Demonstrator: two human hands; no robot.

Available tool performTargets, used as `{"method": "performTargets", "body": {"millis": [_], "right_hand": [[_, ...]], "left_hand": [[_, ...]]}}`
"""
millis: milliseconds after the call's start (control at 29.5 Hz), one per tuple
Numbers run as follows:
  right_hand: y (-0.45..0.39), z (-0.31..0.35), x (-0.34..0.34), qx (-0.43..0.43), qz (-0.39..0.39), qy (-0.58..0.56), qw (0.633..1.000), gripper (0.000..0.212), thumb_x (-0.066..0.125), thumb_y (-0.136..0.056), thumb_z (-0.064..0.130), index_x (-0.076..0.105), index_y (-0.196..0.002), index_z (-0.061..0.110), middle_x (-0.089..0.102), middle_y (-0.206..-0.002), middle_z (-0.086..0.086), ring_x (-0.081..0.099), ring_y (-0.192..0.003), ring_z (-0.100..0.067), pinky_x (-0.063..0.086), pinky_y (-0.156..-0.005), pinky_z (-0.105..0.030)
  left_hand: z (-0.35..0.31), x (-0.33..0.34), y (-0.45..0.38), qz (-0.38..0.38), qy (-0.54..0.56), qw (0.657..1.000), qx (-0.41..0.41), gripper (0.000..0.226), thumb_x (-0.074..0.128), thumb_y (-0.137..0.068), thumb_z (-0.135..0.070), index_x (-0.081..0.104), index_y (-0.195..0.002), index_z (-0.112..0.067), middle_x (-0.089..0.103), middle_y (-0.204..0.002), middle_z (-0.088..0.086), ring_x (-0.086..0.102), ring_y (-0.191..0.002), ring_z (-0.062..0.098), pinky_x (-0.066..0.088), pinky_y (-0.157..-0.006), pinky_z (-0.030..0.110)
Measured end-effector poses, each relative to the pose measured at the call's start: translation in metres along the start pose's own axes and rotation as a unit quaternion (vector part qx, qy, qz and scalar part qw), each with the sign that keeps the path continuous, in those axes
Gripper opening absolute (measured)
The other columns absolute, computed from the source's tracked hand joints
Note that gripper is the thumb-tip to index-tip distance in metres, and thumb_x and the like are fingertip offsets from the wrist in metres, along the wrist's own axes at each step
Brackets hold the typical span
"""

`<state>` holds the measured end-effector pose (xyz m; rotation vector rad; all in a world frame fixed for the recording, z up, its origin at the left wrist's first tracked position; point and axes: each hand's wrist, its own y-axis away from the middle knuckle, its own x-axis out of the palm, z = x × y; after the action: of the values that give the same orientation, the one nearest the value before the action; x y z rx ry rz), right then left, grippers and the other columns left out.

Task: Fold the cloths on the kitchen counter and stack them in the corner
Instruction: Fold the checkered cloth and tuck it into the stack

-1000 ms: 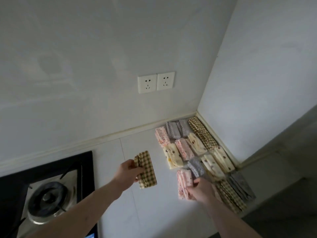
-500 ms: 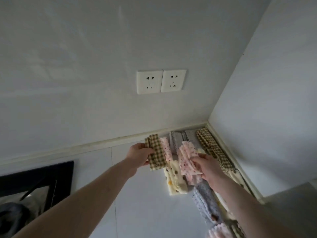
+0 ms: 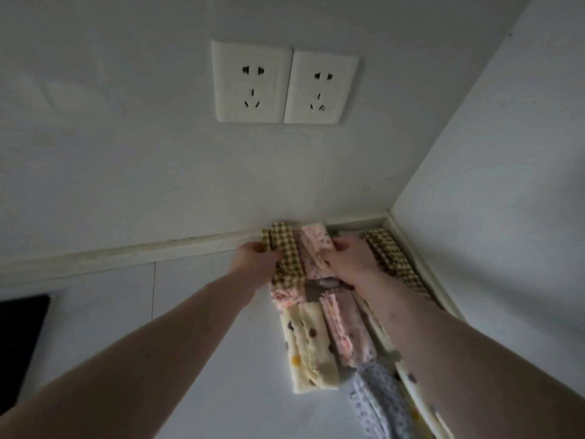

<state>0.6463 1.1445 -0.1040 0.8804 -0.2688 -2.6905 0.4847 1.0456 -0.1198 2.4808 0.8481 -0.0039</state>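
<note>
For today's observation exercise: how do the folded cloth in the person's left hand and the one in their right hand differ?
The checked cloth, held by the left hand, has a brown and cream gingham pattern; the pink cloth, held by the right hand, is pale pink with small dark specks. The checked cloth lies further left, away from the corner; the pink cloth lies nearer the corner. Both are folded into narrow strips and held near the back wall.

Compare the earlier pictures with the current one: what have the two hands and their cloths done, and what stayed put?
The left hand carried its checked cloth from mid-counter to the back wall. The right hand picked the pink speckled cloth off the counter and brought it beside the checked one. Both still grip. The rows of folded cloths, like the cream dotted cloth, stayed put.
</note>
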Motion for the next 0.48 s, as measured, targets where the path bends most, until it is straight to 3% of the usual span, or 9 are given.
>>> {"method": "performTargets", "body": {"millis": [68,136,204,339,475], "right_hand": [[0.004,-0.011,0.004,-0.072,-0.040,0.118,0.990,0.028,0.073,-0.086,0.027,0.073,-0.112,0.018,0.075,-0.105,0.000,0.071,-0.095,-0.022,0.056,-0.077,-0.025],[0.012,-0.017,0.007,-0.113,-0.058,0.138,0.982,0.023,0.070,-0.087,0.031,0.074,-0.106,0.019,0.076,-0.095,0.002,0.072,-0.092,-0.021,0.058,-0.081,-0.036],[0.017,-0.020,0.004,-0.141,-0.072,0.121,0.980,0.026,0.068,-0.090,0.034,0.073,-0.110,0.020,0.076,-0.098,0.005,0.071,-0.093,-0.018,0.058,-0.082,-0.035],[0.033,-0.017,-0.016,-0.171,-0.120,0.086,0.974,0.045,0.074,-0.091,0.039,0.067,-0.128,0.015,0.070,-0.117,0.006,0.066,-0.106,-0.012,0.052,-0.093,-0.028],[0.067,-0.033,-0.043,-0.177,-0.107,0.117,0.971,0.025,0.072,-0.093,0.034,0.068,-0.116,0.025,0.069,-0.109,0.017,0.066,-0.095,-0.002,0.055,-0.087,-0.024]], "left_hand": [[0.006,0.005,0.001,-0.007,-0.016,1.000,-0.003,0.020,0.067,-0.095,-0.020,0.072,-0.114,-0.015,0.069,-0.087,-0.008,0.069,-0.087,0.016,0.054,-0.078,0.027],[0.005,0.009,0.004,0.005,-0.017,1.000,-0.014,0.024,0.062,-0.098,-0.020,0.071,-0.117,-0.010,0.072,-0.094,-0.002,0.070,-0.091,0.019,0.057,-0.083,0.031],[0.001,0.011,0.005,0.022,-0.010,0.999,-0.031,0.032,0.061,-0.100,-0.026,0.068,-0.127,-0.010,0.074,-0.105,0.002,0.071,-0.098,0.022,0.059,-0.095,0.039],[-0.003,0.001,0.011,0.015,-0.019,0.999,-0.027,0.053,0.063,-0.095,-0.050,0.063,-0.136,-0.017,0.072,-0.120,0.004,0.069,-0.108,0.024,0.056,-0.101,0.044],[0.009,-0.018,0.050,-0.017,-0.059,0.998,-0.018,0.060,0.065,-0.093,-0.055,0.056,-0.139,-0.018,0.062,-0.132,0.003,0.061,-0.114,0.026,0.051,-0.092,0.038]]}}
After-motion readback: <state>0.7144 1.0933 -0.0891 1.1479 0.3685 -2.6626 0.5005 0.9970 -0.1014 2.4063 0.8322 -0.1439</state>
